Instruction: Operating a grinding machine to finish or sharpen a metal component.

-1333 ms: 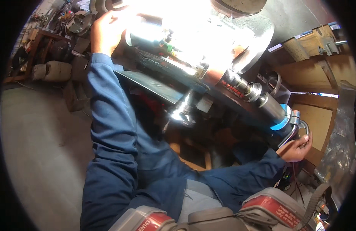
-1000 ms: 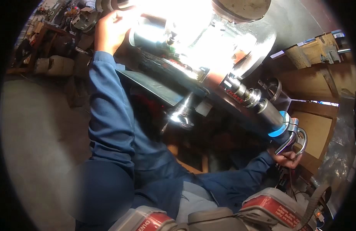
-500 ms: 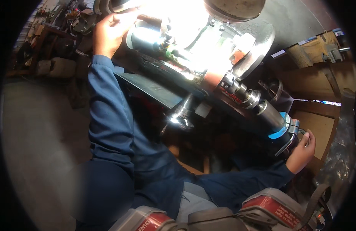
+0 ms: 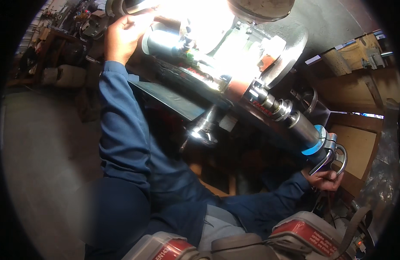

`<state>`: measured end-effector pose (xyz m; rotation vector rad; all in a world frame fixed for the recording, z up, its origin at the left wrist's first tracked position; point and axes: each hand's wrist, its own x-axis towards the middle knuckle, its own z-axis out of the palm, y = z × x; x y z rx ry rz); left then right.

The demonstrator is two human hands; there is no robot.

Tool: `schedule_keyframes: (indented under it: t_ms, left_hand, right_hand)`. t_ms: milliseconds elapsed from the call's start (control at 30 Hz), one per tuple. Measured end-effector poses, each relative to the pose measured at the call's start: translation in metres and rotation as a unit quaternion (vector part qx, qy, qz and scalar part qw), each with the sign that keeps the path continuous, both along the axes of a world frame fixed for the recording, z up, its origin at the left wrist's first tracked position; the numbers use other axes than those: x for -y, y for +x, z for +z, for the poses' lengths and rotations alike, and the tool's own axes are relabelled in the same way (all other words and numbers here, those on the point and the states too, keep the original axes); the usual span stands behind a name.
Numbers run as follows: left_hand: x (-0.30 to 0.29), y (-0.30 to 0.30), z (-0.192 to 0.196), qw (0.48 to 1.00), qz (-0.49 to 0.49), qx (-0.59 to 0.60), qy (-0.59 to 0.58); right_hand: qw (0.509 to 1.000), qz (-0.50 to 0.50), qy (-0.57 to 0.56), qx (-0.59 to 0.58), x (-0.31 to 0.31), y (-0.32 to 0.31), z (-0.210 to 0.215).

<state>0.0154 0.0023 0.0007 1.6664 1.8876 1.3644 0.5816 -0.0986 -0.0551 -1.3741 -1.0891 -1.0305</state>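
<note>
A long machine [image 4: 252, 102] with a metal shaft runs from the upper left to the right. At its far left end my left hand [image 4: 127, 37] is raised beside a shiny cylinder [image 4: 161, 42], its fingers closed; glare hides what they hold. At the right end, a steel sleeve [image 4: 304, 129] leads to a blue ring [image 4: 314, 147] and a clamp with a curved chrome handle [image 4: 343, 159]. Just below that handle is my right hand [image 4: 325, 179], fingers curled. What it grips, if anything, cannot be made out.
A round dark cover [image 4: 262, 9] hangs over the machine, beside a strong light. A flat metal plate [image 4: 171, 100] and a chrome lever hub [image 4: 202, 132] jut out at the front. Wooden boards [image 4: 353, 143] stand right. Respirator filters [image 4: 308, 236] fill the lower edge.
My right hand has moved down and left from beside the curved chrome handle to below it, uncovering the handle. The left hand stays by the cylinder.
</note>
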Motion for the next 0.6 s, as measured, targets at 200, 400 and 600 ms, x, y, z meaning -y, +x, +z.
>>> schedule_keyframes:
  t_ms: [200,400,600]
  left_hand:
    - [0.000,-0.003,-0.004,0.999,0.017,-0.033,-0.005]
    - [-0.007,-0.011,-0.012,0.999,0.017,-0.040,0.019]
    - [0.001,-0.004,-0.006,0.995,0.057,-0.085,0.008]
  right_hand:
    - [0.966,0.052,-0.235,-0.093,0.005,-0.002,0.056]
    - [0.803,0.035,-0.568,-0.178,-0.030,0.006,0.104]
    - [0.865,0.008,-0.465,-0.189,-0.028,-0.010,0.109]
